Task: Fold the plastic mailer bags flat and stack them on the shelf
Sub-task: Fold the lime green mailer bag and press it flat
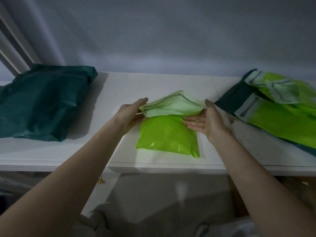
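Observation:
A lime-green mailer bag (168,134) lies on the white shelf (119,93) in the middle of the view. Its pale flap with a grey adhesive strip is lifted and bent over toward me. My left hand (131,115) holds the flap's left corner, thumb on top and fingers underneath. My right hand (207,121) holds the flap's right corner, its straight fingers lying on the green body under the flap. A pile of dark teal bags (42,103) lies at the left. A loose heap of green and teal mailers (277,106) lies at the right.
A grey-white wall rises behind the shelf. The shelf's front edge (153,166) runs across the view below the green bag. Under the shelf is a dim space with pale fabric (106,218) and a small yellow sticker (101,181).

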The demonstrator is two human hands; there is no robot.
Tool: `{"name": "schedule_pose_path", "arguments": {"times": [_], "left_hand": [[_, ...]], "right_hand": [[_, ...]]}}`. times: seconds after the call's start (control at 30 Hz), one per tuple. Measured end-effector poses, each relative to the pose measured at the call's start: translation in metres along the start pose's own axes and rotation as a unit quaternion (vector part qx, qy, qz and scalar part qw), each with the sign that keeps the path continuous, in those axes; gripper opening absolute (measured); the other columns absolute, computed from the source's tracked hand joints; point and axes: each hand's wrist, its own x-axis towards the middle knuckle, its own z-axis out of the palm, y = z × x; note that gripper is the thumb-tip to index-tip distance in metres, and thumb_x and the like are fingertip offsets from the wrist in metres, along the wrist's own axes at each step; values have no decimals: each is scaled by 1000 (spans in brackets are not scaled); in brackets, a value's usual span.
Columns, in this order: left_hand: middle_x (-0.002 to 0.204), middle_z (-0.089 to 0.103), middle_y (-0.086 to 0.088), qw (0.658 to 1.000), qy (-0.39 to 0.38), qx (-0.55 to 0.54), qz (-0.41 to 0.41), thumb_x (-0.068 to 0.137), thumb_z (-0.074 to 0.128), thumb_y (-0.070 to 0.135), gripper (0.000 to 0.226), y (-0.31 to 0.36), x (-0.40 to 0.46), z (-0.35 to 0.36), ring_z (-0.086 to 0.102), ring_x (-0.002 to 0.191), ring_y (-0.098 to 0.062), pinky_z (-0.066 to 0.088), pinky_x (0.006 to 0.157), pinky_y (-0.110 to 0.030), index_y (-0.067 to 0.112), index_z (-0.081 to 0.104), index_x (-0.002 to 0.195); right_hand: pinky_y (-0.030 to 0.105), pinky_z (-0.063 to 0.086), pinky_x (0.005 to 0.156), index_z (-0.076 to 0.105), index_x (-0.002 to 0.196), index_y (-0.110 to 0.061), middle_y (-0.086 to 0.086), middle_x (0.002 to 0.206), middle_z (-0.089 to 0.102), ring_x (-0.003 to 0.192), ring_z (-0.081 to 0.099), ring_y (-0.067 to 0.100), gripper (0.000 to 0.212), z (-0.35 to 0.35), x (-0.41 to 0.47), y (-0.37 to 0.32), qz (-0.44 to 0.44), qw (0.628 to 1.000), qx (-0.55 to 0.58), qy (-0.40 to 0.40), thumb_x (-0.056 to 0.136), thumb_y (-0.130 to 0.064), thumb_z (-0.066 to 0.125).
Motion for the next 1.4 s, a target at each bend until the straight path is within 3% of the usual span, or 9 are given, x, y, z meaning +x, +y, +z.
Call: {"name": "schedule_pose_path", "arguments": {"times": [0.17,0.27,0.43,0.53,0.73,0.87,1.07,1.27,1.4], "left_hand": [[81,67,-1,996,-36,76,38,88,58,5,22,-2,-4,0,65,58,-2,54,61,-11,6,62,110],[89,66,-4,994,-57,90,30,85,61,4,28,-1,-6,0,66,66,-5,54,66,-12,8,61,114],[88,64,-5,990,-83,107,38,85,59,-3,35,-1,-8,-9,64,72,-8,55,67,-14,15,58,115],[78,55,-1,983,-72,155,73,84,61,-3,43,-2,-8,-14,57,55,-1,48,56,-10,19,56,121],[88,62,-5,971,-55,222,73,88,62,18,33,-4,-13,-15,61,65,-9,53,61,-11,25,55,120],[68,57,-3,964,-76,237,96,90,60,17,24,-8,-16,-19,56,51,-2,49,57,-8,17,57,114],[113,66,-2,932,-146,300,139,93,54,8,27,-17,-20,-31,61,102,-10,46,89,-10,3,64,117],[112,66,-9,906,-139,357,179,92,54,8,29,-30,-26,-32,58,99,-11,46,87,-12,6,61,120],[93,68,-6,858,-123,453,208,91,58,23,33,-37,-26,-36,56,79,-9,49,84,-26,18,60,124]], "right_hand": [[33,55,71,57,88,-8,18,83,65,74,67,27,25,-2,-2,0,-5,1000,-14,-13,88,-34,59],[31,55,73,60,90,-5,16,87,65,73,67,24,10,-7,-4,2,-32,998,-43,-40,90,-15,57],[32,58,75,56,105,-1,16,86,65,68,68,21,19,-15,-3,3,-53,995,-43,-72,87,5,56],[27,58,75,61,95,-9,12,91,65,81,65,19,17,-18,-1,5,-61,993,-70,-74,83,3,62],[27,57,78,62,103,-6,13,97,64,87,64,19,19,-21,-2,9,-72,989,-89,-91,85,1,62],[22,55,78,62,101,-8,13,101,62,87,62,17,17,-22,-4,14,-101,983,-122,-97,88,1,58],[20,49,73,66,88,-12,8,90,63,82,59,14,17,-28,-10,20,-142,967,-165,-130,93,-3,51],[29,43,95,66,82,-10,5,94,65,96,58,17,24,-28,-13,30,-158,964,-172,-127,95,-4,47],[23,46,88,70,83,-13,2,91,69,91,62,10,10,-30,-14,35,-182,951,-214,-131,87,-19,63]]}}
